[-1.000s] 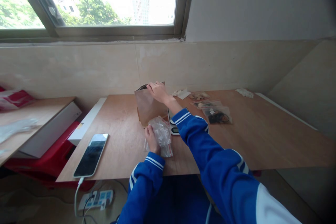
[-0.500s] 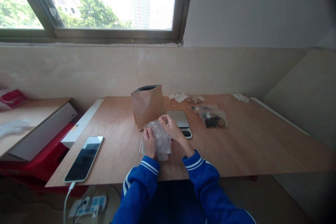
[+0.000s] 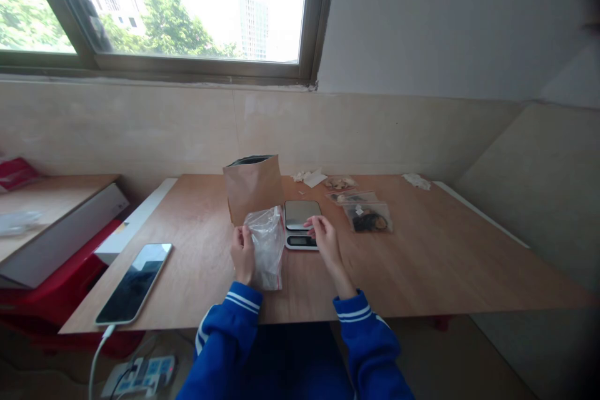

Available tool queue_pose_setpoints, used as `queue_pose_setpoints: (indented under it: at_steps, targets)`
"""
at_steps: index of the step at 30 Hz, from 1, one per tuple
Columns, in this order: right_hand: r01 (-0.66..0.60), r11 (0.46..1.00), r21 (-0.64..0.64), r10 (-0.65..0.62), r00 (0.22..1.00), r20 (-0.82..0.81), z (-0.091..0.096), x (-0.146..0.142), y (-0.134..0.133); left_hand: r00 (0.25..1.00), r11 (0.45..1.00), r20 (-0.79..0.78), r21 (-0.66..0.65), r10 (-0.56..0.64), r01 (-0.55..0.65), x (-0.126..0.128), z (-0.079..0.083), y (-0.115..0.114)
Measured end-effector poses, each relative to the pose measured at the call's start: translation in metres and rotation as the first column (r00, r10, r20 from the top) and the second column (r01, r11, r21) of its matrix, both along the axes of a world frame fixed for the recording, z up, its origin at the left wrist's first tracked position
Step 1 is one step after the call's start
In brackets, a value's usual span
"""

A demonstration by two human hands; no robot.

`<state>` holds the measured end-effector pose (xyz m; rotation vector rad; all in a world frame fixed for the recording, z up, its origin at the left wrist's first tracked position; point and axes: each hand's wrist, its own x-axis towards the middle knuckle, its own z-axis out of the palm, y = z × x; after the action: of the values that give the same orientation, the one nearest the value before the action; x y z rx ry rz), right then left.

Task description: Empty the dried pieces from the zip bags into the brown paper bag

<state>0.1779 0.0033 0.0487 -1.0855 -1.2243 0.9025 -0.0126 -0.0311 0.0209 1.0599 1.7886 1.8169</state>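
Note:
My left hand (image 3: 242, 255) is shut on a clear plastic zip bag (image 3: 267, 249), which stands crumpled on the wooden table (image 3: 422, 262) with a red strip along its edge. My right hand (image 3: 325, 240) holds nothing, and its fingertips rest at the right end of the front of a digital kitchen scale (image 3: 302, 215). Behind the plastic bag stands a brown kraft paper bag (image 3: 253, 190) with a dark lining and an open top. Several small zip bags lie to the right of the scale; the nearest (image 3: 368, 217) holds something dark.
Crumpled white tissue (image 3: 309, 178) lies by the wall behind the scale. A smartphone (image 3: 134, 284) on a white cable lies near the table's left edge. Left of the table stand a white box (image 3: 131, 222) and a red plastic object (image 3: 60, 300). A power strip (image 3: 138, 376) sits below.
My right hand has moved from the paper bag to the plastic bag, then off it to the scale. My left hand still grips the plastic bag. The view has tilted upward and shifted back.

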Motion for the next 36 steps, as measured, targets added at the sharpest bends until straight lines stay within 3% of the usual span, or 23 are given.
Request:
queue_pose_setpoints:
  at_steps: [3, 9, 11, 14, 17, 20, 23, 28, 30, 32, 36]
  targets:
    - [-0.117, 0.991, -0.064, 0.118, 0.993, 0.013, -0.009, 0.002, -0.011, 0.992, 0.992, -0.081, -0.081, -0.099, 0.092, -0.004, 0.012, -0.008]
    - [-0.356, 0.919, -0.17, 0.369, 0.928, 0.048, -0.023, -0.014, -0.03, 0.963, 0.94, -0.262, -0.34, -0.067, -0.027, 0.0, 0.022, -0.017]
    - [-0.286, 0.952, -0.109, 0.299, 0.945, 0.131, -0.028, -0.01, -0.028, 0.939, 0.9, -0.336, -0.429, -0.077, -0.08, -0.002, 0.022, -0.017]
    - [-0.003, 0.998, 0.062, -0.016, 0.955, 0.298, -0.037, 0.015, -0.014, 0.879, 0.862, -0.468, -0.478, -0.088, -0.168, -0.006, 0.024, -0.019]
    - [0.293, 0.921, 0.257, -0.384, 0.8, 0.461, -0.049, 0.059, 0.011, 0.783, 0.894, -0.621, -0.375, -0.046, -0.245, -0.003, 0.028, -0.023]
    - [0.48, 0.801, 0.358, -0.595, 0.574, 0.563, -0.062, 0.102, 0.037, 0.687, 0.962, -0.724, -0.222, -0.053, -0.16, 0.007, 0.031, -0.025]
    - [0.523, 0.757, 0.391, -0.626, 0.41, 0.664, -0.074, 0.129, 0.055, 0.65, 0.985, -0.753, -0.168, -0.106, -0.034, 0.015, 0.026, -0.02]
    - [0.464, 0.795, 0.391, -0.564, 0.328, 0.758, -0.087, 0.142, 0.063, 0.769, 0.961, -0.598, -0.266, -0.226, 0.076, 0.005, 0.007, -0.003]
    - [0.474, 0.792, 0.385, -0.563, 0.324, 0.76, -0.088, 0.143, 0.062, 0.79, 0.961, -0.577, -0.27, -0.209, 0.057, -0.004, 0.004, -0.001]
    - [0.498, 0.787, 0.363, -0.558, 0.324, 0.764, -0.086, 0.143, 0.061, 0.762, 0.954, -0.619, -0.299, -0.192, -0.003, -0.013, 0.006, -0.002]
    - [0.541, 0.778, 0.319, -0.546, 0.331, 0.77, -0.084, 0.144, 0.06, 0.674, 0.897, -0.703, -0.42, -0.225, -0.139, -0.022, 0.028, -0.008]
